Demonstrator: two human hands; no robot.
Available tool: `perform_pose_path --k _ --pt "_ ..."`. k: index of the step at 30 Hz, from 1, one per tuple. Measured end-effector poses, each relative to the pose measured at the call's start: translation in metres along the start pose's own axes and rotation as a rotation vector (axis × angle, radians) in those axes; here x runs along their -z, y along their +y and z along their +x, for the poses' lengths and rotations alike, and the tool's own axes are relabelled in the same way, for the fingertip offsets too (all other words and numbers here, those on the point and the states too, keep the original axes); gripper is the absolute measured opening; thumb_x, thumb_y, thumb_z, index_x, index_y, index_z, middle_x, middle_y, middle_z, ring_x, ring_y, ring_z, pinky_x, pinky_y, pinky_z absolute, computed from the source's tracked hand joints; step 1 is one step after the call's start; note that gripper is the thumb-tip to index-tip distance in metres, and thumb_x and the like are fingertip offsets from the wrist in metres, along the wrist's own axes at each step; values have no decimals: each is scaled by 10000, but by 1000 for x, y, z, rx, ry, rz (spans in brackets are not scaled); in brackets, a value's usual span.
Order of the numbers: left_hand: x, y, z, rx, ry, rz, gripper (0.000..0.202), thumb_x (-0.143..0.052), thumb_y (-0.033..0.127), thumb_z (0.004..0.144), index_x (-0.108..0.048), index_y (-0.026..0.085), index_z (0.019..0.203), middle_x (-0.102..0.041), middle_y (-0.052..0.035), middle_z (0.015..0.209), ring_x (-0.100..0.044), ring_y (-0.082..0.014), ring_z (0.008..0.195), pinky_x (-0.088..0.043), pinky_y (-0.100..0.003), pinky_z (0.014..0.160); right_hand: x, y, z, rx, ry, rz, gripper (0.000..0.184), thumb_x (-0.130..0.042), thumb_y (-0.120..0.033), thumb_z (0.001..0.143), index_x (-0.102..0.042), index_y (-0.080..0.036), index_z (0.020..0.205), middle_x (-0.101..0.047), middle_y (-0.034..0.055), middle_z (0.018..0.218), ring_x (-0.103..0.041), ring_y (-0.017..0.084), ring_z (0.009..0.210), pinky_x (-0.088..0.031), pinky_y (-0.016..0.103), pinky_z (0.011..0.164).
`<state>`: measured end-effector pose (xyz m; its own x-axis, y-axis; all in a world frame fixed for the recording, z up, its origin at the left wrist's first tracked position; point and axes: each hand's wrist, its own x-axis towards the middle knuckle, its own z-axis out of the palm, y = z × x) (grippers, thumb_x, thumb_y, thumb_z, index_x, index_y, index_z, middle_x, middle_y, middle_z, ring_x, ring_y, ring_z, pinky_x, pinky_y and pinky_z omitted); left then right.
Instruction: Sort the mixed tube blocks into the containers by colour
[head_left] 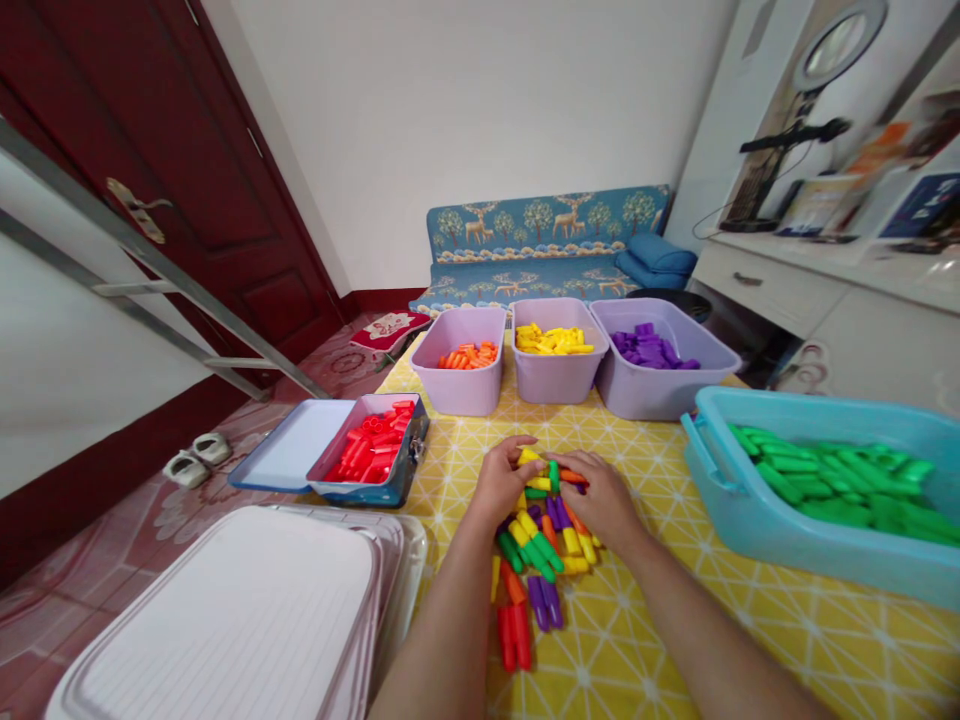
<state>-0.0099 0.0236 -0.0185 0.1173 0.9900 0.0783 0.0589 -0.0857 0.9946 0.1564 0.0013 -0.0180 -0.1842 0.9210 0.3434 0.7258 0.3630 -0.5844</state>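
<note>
A loose pile of coloured plastic pieces (pixel 551 535), shaped like marker caps, lies on the table in front of me in yellow, green, purple, orange and red. My left hand (pixel 505 482) is at the pile's far left side, its fingers curled around yellow caps (pixel 529 457). Across from it, my right hand (pixel 601 497) bends over the far right side, with an orange cap (pixel 573 477) under its fingers and its thumb by a green cap (pixel 554 475). The palms hide some pieces. Closest to me lie red caps (pixel 514 637) and purple caps (pixel 545 602).
Lilac bins hold orange (pixel 457 395), yellow (pixel 555 385) and purple caps (pixel 652 395) at the back. A blue tub (pixel 825 545) of green caps stands right. Left are an open tin (pixel 375 493) of red caps and stacked white lids (pixel 225 610). Yellow patterned cloth (pixel 622 640) covers the table.
</note>
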Motion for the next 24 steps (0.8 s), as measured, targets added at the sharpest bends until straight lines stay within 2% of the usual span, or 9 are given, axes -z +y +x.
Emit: perform_pose_path --k 3,6,10,13,17,20,22,24 --pt "-2 4 -1 35 -11 -54 425 -715 317 677 -612 114 1036 -573 32 599 -530 -90 516 -429 -200 517 3 -5 0 -36 -14 -37 361 -522 -170 746 -691 -246 1055 -686 36 1045 -581 212 989 -421 357 910" --pt "-3 4 -1 64 -31 -81 420 -693 356 701 -605 106 1027 -605 15 592 -566 -114 498 -454 -221 510 4 -12 -1 -90 -50 -184 321 -557 -207 753 -704 -255 1035 -675 51 1009 -561 240 975 -406 380 874" --pt "-3 4 0 65 -37 -31 433 -611 398 788 -613 100 1102 -623 0 572 -595 -131 509 -462 -227 526 3 -20 -5 -110 -30 -343 261 -586 -176 740 -711 -259 954 -665 51 967 -539 250 951 -363 410 880" --pt "-3 6 0 59 -30 18 430 -533 414 848 -634 100 1123 -600 1 534 -578 -125 490 -439 -218 512 3 -21 -7 -102 85 -324 165 -617 -206 767 -707 -254 897 -679 35 943 -532 249 971 -322 441 942" --pt "-2 6 -1 55 -39 0 460 -459 438 888 -634 102 1148 -571 2 517 -550 -120 477 -417 -214 501 4 -19 -6 -18 308 -234 116 -655 -301 784 -709 -264 879 -657 26 1138 -485 283 1127 -269 494 1013" --pt "-1 5 -1 32 -58 -31 423 -483 421 876 -641 135 1146 -653 -39 715 -556 -112 532 -444 -226 534 2 -21 -5 39 345 -99 174 -598 -311 834 -685 -232 963 -675 43 1116 -558 241 1062 -372 423 958" --pt "-1 6 -1 -17 -81 -20 382 -518 402 859 -666 152 1107 -683 -70 914 -588 -126 640 -474 -241 605 -2 -22 -6 30 288 6 213 -545 -298 866 -659 -212 1024 -702 48 1039 -620 204 946 -445 365 877" --pt "0 8 -2 -56 -113 -10 366 -543 393 846 -677 160 1095 -683 -75 1001 -603 -149 739 -481 -250 664 -7 -24 -7 -12 240 73 243 -516 -285 872 -649 -202 1057 -711 56 1015 -646 199 894 -482 345 833"
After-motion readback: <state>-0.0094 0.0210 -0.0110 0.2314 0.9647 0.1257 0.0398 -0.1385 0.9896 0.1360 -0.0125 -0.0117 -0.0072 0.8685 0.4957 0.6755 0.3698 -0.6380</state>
